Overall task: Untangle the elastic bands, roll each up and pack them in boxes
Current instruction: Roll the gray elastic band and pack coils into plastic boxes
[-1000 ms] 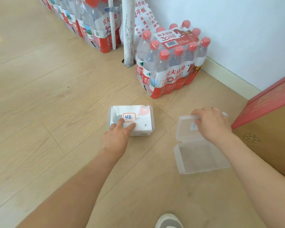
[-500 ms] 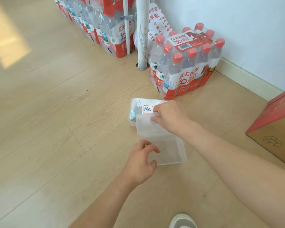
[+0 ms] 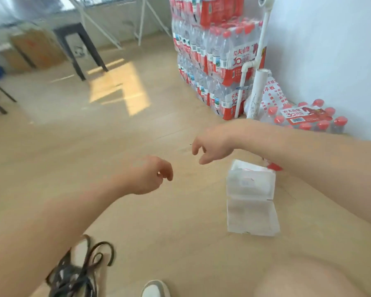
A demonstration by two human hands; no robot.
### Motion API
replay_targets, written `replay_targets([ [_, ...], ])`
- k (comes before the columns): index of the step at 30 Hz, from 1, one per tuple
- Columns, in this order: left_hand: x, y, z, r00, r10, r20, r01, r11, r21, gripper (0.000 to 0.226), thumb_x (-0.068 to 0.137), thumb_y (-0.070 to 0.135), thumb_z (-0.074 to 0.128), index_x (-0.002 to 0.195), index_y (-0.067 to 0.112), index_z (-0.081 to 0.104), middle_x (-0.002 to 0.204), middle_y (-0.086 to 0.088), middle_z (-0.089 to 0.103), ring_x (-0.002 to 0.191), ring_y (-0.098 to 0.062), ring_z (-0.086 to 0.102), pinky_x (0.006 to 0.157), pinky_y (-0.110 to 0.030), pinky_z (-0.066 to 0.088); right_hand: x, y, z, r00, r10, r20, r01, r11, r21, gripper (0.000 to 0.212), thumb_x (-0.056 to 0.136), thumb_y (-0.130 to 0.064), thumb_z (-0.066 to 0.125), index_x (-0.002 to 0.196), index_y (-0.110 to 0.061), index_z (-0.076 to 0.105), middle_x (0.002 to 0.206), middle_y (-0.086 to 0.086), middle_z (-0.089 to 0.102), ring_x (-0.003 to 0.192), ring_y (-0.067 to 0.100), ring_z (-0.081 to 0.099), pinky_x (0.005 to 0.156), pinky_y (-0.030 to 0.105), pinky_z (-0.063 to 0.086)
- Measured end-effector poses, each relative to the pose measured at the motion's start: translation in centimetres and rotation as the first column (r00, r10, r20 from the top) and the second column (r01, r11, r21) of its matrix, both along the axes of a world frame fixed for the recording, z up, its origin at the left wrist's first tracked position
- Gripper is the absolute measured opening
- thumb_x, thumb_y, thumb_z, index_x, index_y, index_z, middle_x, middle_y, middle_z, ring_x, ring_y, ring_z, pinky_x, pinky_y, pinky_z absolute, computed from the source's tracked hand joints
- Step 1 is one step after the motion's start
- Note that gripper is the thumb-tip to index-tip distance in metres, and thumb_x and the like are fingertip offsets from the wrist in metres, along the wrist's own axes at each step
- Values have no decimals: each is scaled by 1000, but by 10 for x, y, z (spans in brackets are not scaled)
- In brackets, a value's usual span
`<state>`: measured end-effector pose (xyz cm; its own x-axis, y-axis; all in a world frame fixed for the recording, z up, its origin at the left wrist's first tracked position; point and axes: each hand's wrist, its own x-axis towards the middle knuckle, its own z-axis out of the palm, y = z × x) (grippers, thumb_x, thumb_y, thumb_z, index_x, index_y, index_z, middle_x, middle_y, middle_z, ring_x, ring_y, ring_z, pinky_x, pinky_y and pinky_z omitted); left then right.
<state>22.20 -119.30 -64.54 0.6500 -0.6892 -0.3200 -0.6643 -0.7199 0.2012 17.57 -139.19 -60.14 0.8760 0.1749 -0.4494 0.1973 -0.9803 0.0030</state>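
Wooden floor [image 3: 137, 129] is running to stacked water packs [image 3: 219, 61]. Clear plastic box [image 3: 252, 198] is lying open at right, dark tangled elastic bands [image 3: 79, 269] bottom left. Left hand [image 3: 150, 174] and right hand [image 3: 212, 144] are hovering, fingers loosely curled, gripping nothing.

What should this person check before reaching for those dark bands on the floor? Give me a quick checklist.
1. Left hand free: ok, fingers loosely curled, holding nothing.
2. Right hand free: ok, also empty.
3. Clear box open: ok, lid flipped back, on the floor.
4. Clear box empty: cannot tell, the picture is blurred.
5. Elastic bands untangled: not ok, they lie in a knotted heap.
6. Elastic bands fully visible: not ok, the left forearm covers part.
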Motion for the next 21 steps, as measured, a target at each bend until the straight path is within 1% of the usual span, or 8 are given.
replay_targets([
  [3, -18, 68, 71, 993, 86, 81, -93, 992, 82, 39, 84, 4, 41, 104, 25, 67, 103, 10, 63, 98, -12, 57, 88, -25, 44, 6, 78, 46, 985, 145, 92, -148, 989, 28, 46, 90, -45, 57, 133, -30, 53, 113, -8, 61, 106, 22, 60, 95, 35, 48],
  [6, -34, 138, 111, 970, 188, 152, -207, 971, 118, 38, 85, 6, 42, 106, 27, 66, 98, 12, 61, 97, -13, 58, 84, -23, 43, 11, 159, 60, 966, 242, 90, -250, 964, 90, 48, 88, -46, 57, 133, -33, 51, 115, -6, 62, 102, 25, 64, 93, 39, 51],
  [9, -42, 210, 115, 937, 314, 151, -330, 939, 93, 37, 85, 5, 43, 104, 27, 66, 97, 11, 64, 95, -12, 59, 82, -24, 45, 12, 234, 37, 958, 285, 29, -286, 944, 162, 52, 89, -43, 58, 139, -32, 45, 122, -5, 59, 103, 26, 63, 93, 40, 51],
  [12, -43, 280, 84, 898, 435, 68, -439, 896, 71, 34, 88, 6, 43, 103, 25, 66, 98, 9, 64, 93, -12, 58, 81, -23, 43, 16, 290, -9, 961, 259, -99, -227, 940, 254, 59, 91, -43, 56, 145, -34, 34, 132, -4, 54, 107, 27, 62, 95, 41, 49],
  [14, -43, 320, 44, 864, 503, -9, -501, 863, 65, 31, 90, 9, 43, 103, 24, 66, 102, 6, 63, 93, -13, 57, 82, -24, 43, 17, 316, -49, 963, 186, -196, -101, 921, 377, 61, 92, -44, 55, 147, -35, 29, 138, 0, 51, 108, 26, 61, 95, 39, 51],
  [16, -46, 355, -8, 827, 559, -65, -554, 829, 73, 25, 92, 15, 46, 105, 25, 66, 107, 4, 64, 95, -13, 57, 84, -26, 45, 16, 337, -91, 938, 67, -341, 125, 849, 513, 64, 93, -40, 56, 149, -34, 26, 140, 3, 50, 107, 23, 60, 90, 38, 54],
  [19, -66, 385, -101, 743, 651, -155, -646, 758, 90, 28, 92, 32, 54, 118, 24, 60, 118, 3, 63, 103, -13, 58, 88, -28, 49, 7, 366, -154, 790, -139, -597, 545, 603, 582, 65, 94, -32, 58, 150, -32, 25, 135, 6, 52, 108, 22, 57, 88, 39, 55],
  [21, -91, 389, -160, 639, 729, -245, -727, 677, 120, 65, 83, 46, 64, 139, 22, 41, 138, -1, 47, 120, -16, 49, 97, -29, 45, -2, 385, -192, 646, -244, -723, 744, 410, 527, 69, 94, -28, 59, 150, -34, 20, 145, 5, 43, 121, 25, 49, 94, 43, 51],
])
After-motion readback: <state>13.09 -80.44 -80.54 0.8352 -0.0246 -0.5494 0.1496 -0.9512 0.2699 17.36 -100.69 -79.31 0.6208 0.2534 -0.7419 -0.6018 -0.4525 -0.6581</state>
